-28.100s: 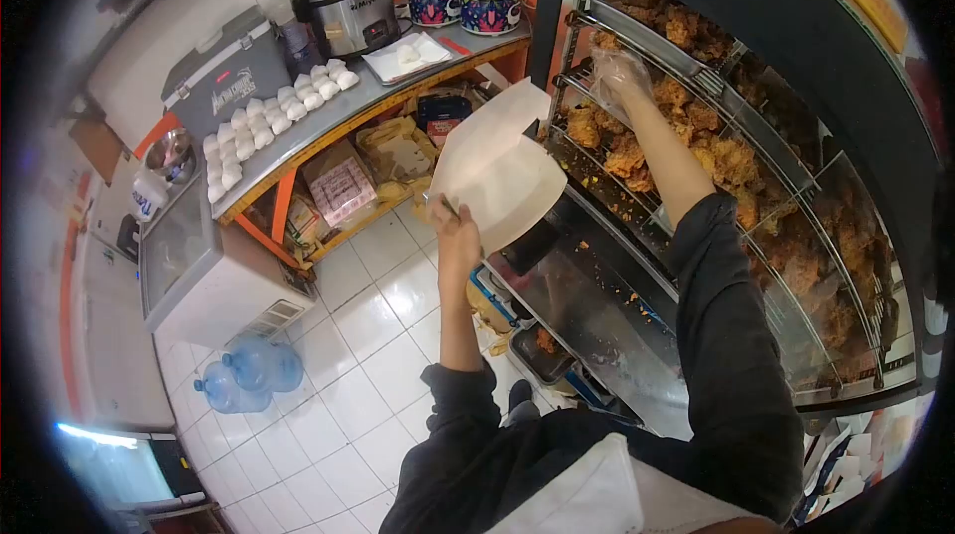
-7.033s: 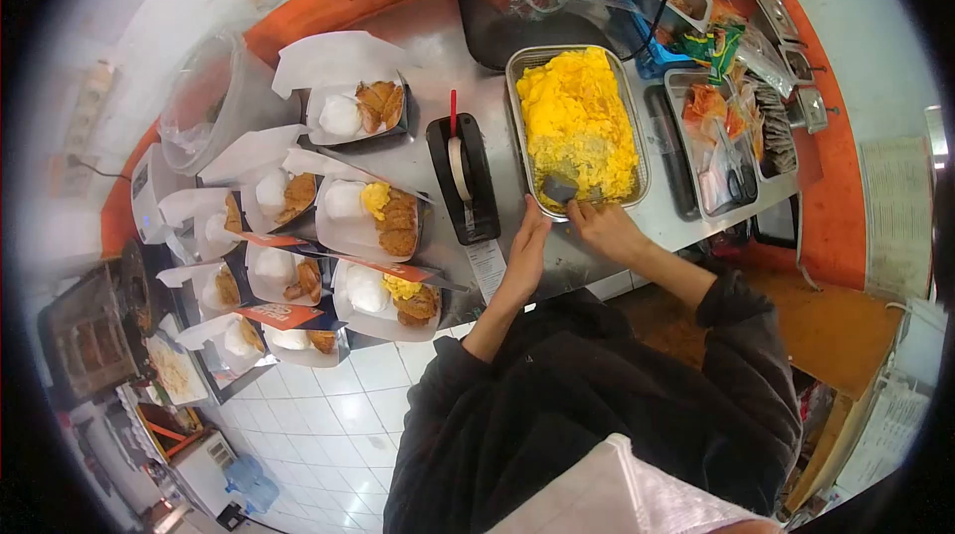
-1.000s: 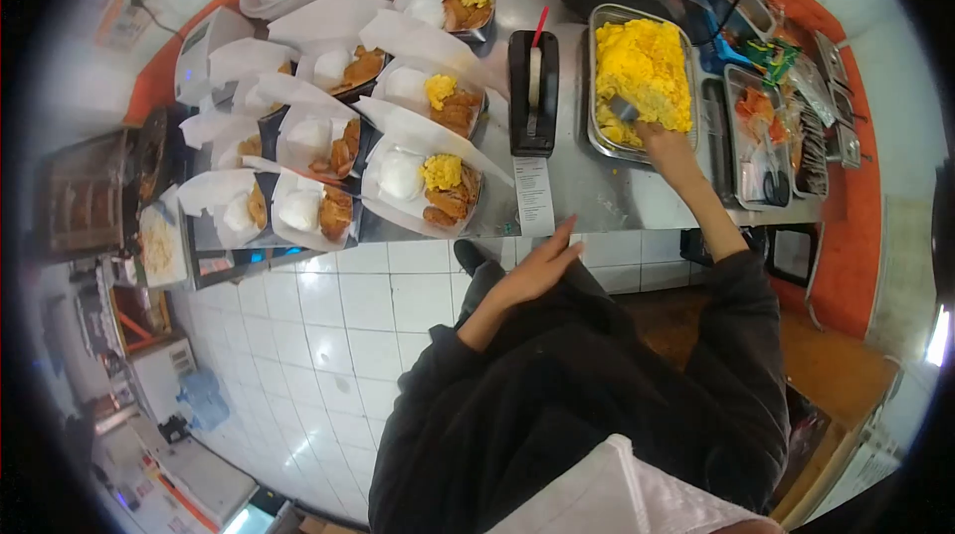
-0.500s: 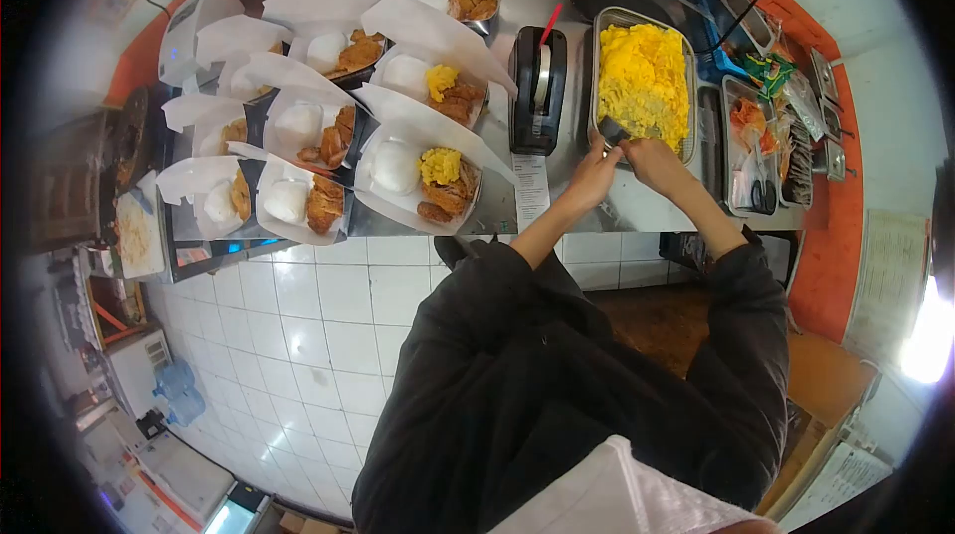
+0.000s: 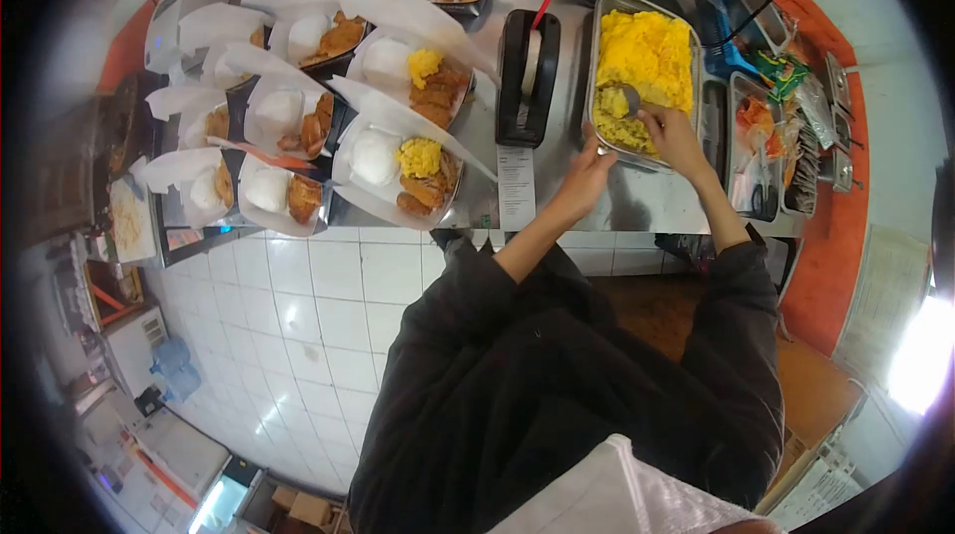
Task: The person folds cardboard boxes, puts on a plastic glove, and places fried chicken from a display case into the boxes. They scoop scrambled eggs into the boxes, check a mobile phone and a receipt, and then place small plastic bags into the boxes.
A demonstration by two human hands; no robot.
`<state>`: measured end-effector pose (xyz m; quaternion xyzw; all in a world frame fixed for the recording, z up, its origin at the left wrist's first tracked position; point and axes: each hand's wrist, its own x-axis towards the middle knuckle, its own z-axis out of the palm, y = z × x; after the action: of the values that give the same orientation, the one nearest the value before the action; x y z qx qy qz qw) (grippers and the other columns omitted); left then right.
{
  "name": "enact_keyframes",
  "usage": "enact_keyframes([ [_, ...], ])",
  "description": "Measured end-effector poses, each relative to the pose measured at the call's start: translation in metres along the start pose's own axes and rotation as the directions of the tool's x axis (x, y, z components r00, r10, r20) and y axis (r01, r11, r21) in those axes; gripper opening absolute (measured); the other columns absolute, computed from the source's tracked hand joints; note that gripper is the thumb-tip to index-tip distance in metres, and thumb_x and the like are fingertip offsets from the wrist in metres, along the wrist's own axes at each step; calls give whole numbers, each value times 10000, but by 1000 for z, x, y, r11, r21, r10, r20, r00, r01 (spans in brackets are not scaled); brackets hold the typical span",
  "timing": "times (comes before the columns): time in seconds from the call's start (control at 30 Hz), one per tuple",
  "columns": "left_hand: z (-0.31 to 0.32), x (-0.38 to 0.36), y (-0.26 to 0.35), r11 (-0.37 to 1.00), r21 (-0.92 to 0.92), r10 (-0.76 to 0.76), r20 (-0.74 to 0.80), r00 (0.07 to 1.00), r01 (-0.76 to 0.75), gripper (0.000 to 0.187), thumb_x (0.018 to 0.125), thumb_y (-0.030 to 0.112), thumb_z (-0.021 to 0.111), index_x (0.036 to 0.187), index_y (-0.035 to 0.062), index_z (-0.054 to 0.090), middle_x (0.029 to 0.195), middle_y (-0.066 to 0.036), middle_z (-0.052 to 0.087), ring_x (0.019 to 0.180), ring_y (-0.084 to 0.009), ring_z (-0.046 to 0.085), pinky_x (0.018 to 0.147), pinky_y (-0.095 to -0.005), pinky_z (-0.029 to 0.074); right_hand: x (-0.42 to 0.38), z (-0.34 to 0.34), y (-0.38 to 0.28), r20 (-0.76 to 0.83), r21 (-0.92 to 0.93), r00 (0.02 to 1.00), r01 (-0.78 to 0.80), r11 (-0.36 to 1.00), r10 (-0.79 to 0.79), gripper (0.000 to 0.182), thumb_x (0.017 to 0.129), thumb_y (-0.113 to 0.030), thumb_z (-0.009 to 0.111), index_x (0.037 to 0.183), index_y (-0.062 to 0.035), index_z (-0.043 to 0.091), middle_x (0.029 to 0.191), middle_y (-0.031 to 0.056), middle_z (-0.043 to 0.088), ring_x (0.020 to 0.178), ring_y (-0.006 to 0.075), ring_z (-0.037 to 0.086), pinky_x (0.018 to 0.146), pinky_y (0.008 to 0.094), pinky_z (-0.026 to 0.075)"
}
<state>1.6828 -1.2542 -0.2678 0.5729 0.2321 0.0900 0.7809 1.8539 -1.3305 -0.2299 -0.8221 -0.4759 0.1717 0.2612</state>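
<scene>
A metal tray (image 5: 590, 67) of yellow scrambled egg (image 5: 647, 52) lies on the steel counter. My right hand (image 5: 671, 136) is closed on a spoon (image 5: 631, 101), whose bowl is in the egg near the tray's front part. At the tray's front left corner, my left hand (image 5: 587, 179) grips the rim. To the left stand several open paper boxes with white rice and fried chicken; the front one (image 5: 350, 176) and the one behind it (image 5: 370, 82) also hold yellow egg.
Left of the tray is a black dispenser (image 5: 527, 77) with a red stick, and a printed paper strip (image 5: 516, 181) lies before it. On the right stand a tray with scissors (image 5: 741, 171) and green packaging (image 5: 781, 77).
My right hand has moved right and up a little, away from my left hand, with the spoon now farther back in the egg. The view has shifted slightly.
</scene>
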Motion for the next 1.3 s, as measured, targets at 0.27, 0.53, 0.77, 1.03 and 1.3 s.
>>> enact_keyframes([
  [0.27, 10, -24, 23, 999, -51, 1, -60, 998, -4, 705, 881, 244, 437, 1351, -38, -6, 1416, -225, 81, 1300, -290, 184, 1035, -322, 186, -27, 15, 10, 295, 789, 892, -429, 439, 341, 307, 882, -229, 507, 1002, 39, 597, 518, -55, 312, 437, 60, 301, 420, 218, 257],
  [0.53, -86, -156, 75, 846, 455, 250, 118, 961, -276, 365, 841, 94, 468, 1205, 72, 468, 861, -70, 640, 739, -279, 573, 750, -354, 408, -54, 17, -35, -61, 995, 911, 26, 92, 407, 231, 914, -221, 450, 1017, -35, 541, 577, -72, 301, 499, 23, 254, 457, 189, 220],
  [0.77, -230, -249, 32, 812, 570, 356, -656, 666, 127, 205, 881, 137, 466, 1027, 31, 564, 733, -48, 550, 647, -126, 534, 617, -250, 421, -60, 31, -183, 62, 893, 987, -120, 435, 146, 322, 922, -189, 404, 1176, -4, 475, 734, 24, 556, 534, 37, 342, 482, 187, 307],
  [1.03, -314, -250, -27, 950, -75, 104, -840, 532, -304, 241, 851, 98, 530, 1008, 33, 359, 895, -83, 429, 672, -146, 537, 543, -240, 487, -40, 209, -303, 657, 740, 704, -671, 50, -269, 253, 899, -120, 446, 1113, 7, 490, 868, 64, 542, 623, 70, 393, 572, 217, 348],
  [1.3, -319, -238, -34, 935, -100, 120, -813, 569, -341, 206, 841, 46, 513, 960, 7, 350, 916, -79, 413, 781, -146, 537, 667, -257, 496, -1, 297, -335, 31, -614, 851, 430, 661, -525, 525, 734, -46, 497, 1241, 40, 395, 918, 129, 470, 812, 228, 520, 704, 292, 443],
])
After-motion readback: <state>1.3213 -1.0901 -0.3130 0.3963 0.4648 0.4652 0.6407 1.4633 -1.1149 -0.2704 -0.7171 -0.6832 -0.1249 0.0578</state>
